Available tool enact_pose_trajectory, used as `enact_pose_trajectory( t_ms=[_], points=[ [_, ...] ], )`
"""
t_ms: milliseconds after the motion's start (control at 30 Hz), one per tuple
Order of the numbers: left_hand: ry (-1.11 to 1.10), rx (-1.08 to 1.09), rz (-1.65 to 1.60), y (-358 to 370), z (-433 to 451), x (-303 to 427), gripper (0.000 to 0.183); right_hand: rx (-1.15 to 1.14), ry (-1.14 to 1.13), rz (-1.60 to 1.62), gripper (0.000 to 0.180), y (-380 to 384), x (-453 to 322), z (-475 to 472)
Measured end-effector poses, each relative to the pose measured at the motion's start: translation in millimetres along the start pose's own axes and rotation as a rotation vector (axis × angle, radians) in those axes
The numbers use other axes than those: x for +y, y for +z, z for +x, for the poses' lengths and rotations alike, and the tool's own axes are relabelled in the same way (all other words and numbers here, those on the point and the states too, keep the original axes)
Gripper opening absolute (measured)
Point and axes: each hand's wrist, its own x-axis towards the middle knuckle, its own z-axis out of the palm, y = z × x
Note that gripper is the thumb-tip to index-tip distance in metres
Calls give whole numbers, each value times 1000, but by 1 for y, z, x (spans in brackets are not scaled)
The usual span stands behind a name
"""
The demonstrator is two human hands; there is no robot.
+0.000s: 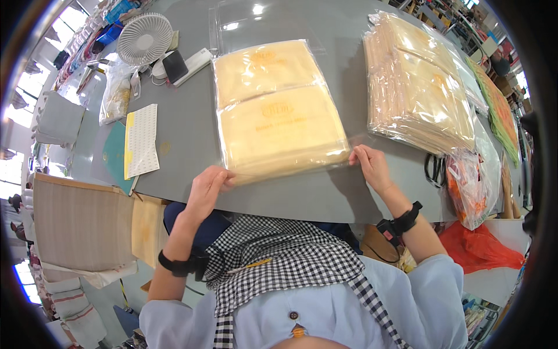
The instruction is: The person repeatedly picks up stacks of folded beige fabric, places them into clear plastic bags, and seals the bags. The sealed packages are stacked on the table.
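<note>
A clear plastic bag (279,141) lies in front of me with folded pale-yellow cloth (270,78) inside, printed with faint orange marks. My left hand (208,187) pinches the bag at its near left corner. At the near right corner my right hand (370,163) grips the film between thumb and fingers. The near edge of the bag stretches between both hands, close to the table's front edge. Beyond the far end of the cloth, transparent film reaches flat over the grey table (187,131).
To the right rises a stack of similar bagged cloths (418,83), with black-handled scissors (434,170) and a plastic bag with orange contents (471,183) nearer me. Leftward lie a sticker sheet (141,141), a bag of small yellow pieces (117,98), a phone (175,66) and a white fan (145,41).
</note>
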Motion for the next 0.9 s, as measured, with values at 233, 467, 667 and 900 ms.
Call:
enact_pose_trajectory(
  t_ms=[233, 467, 667, 900],
  points=[
    [-156, 313, 454, 14, 27, -27, 26, 343, -176, -302, 34, 32, 10, 19],
    [-246, 244, -430, 16, 85, -7, 52, 85, 104, 236, 59, 35, -64, 110],
    [-11, 197, -630, 42, 99, 103, 49, 362, -361, 25, 51, -76, -119, 102],
    [411, -228, -542, 184, 217, 219, 38, 657, -253, 268, 56, -310, -83, 53]
  ],
)
